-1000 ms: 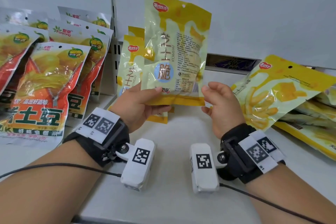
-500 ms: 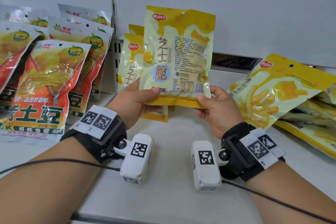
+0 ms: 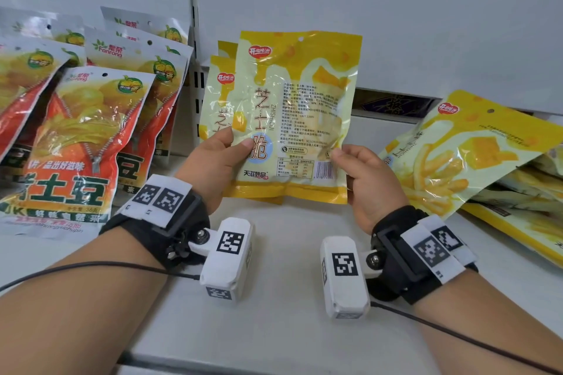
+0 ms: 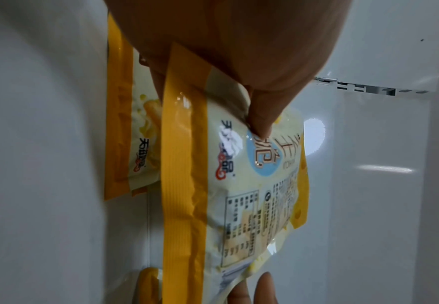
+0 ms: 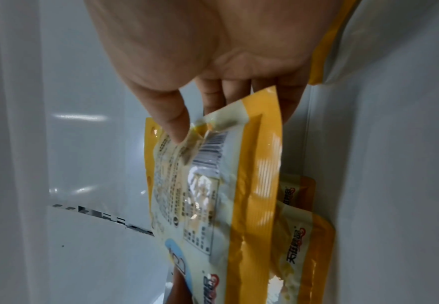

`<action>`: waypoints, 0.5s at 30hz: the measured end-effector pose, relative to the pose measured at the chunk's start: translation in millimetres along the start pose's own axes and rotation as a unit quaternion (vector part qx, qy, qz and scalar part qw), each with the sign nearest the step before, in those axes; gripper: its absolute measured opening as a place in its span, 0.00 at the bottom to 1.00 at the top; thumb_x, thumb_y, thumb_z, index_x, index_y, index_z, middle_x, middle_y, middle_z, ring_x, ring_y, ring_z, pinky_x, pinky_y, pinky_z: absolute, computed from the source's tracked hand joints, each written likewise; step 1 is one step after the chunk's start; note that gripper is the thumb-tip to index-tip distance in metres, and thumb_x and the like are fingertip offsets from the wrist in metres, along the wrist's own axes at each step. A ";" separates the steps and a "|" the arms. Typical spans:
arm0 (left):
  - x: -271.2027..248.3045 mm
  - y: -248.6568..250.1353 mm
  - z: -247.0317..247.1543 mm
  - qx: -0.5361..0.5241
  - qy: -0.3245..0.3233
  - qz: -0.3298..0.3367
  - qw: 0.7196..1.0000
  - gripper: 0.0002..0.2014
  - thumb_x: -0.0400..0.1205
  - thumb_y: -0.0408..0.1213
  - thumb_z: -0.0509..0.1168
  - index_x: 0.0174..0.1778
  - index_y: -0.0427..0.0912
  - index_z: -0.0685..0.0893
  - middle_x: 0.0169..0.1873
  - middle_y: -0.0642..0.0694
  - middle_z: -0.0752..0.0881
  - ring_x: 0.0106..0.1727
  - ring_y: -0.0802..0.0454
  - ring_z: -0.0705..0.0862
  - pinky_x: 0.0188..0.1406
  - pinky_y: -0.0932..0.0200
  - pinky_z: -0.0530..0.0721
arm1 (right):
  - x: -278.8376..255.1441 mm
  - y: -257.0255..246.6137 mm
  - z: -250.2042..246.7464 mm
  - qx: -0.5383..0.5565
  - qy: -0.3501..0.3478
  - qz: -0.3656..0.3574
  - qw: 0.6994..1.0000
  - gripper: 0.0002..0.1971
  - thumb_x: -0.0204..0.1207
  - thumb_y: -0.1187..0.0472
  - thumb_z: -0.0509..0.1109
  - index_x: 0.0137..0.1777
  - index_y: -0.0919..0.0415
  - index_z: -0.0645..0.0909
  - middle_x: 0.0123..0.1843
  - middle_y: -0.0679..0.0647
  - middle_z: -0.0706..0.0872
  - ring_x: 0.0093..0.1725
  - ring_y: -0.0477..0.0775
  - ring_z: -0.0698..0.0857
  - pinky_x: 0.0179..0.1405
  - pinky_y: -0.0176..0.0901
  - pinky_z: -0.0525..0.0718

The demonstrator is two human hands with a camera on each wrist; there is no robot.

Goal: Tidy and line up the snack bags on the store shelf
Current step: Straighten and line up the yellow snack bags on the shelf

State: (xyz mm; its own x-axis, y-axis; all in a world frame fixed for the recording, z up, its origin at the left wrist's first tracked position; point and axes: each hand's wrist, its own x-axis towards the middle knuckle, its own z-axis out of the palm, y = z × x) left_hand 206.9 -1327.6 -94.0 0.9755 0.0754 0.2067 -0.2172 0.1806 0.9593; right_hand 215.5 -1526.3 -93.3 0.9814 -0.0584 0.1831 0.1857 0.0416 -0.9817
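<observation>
Nearest: left hand (image 3: 213, 167) and right hand (image 3: 370, 183), each grip closed on a lower corner of the yellow cheese-crisp bag (image 3: 294, 119), thumb pinching in front, fingers behind. Compared with a second ago: bag lower, squared up from its tilt, now upright with the back label facing out, bottom seam just above the white shelf (image 3: 289, 253). Close behind: two matching yellow bags (image 3: 217, 100) standing in a row. Probably about to go in as the front of that row. Right: flat pile of fallen yellow bags (image 3: 475, 158), not yet stood up. Left: orange potato-chip bags (image 3: 82, 143), leaning.
</observation>
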 end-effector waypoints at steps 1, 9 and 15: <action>0.0 -0.3 0.3 0.006 -0.001 -0.003 1.000 0.10 0.85 0.33 0.60 0.61 0.39 0.81 0.54 0.39 0.89 0.55 0.40 0.88 0.58 0.44 0.84 | 0.1 -0.1 -0.5 -0.001 0.003 -0.005 1.000 0.01 0.76 0.58 0.70 0.46 0.53 0.81 0.60 0.63 0.86 0.63 0.65 0.82 0.70 0.67 0.73; -0.3 -1.3 -0.2 0.029 0.003 -0.014 0.999 0.10 0.84 0.33 0.61 0.61 0.40 0.81 0.54 0.39 0.89 0.55 0.40 0.88 0.60 0.39 0.83 | 1.7 1.1 -3.9 -0.009 0.034 -0.018 0.999 0.09 0.79 0.62 0.67 0.38 0.53 0.81 0.49 0.61 0.85 0.59 0.69 0.82 0.68 0.67 0.76; -0.6 -1.8 0.3 0.025 0.000 -0.014 1.000 0.10 0.85 0.33 0.60 0.59 0.40 0.81 0.54 0.40 0.89 0.55 0.40 0.88 0.59 0.41 0.84 | 0.7 -0.3 -3.8 0.003 0.047 -0.010 0.999 0.11 0.79 0.65 0.66 0.35 0.53 0.80 0.45 0.59 0.83 0.49 0.60 0.79 0.64 0.65 0.77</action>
State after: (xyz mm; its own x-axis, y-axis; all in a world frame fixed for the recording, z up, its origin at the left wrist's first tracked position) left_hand 206.8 -1328.2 -95.8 0.9811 0.0701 0.1801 -0.1881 0.1328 0.9731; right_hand 215.9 -1530.1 -93.0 0.9688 -0.1520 0.1959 0.2049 0.0458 -0.9777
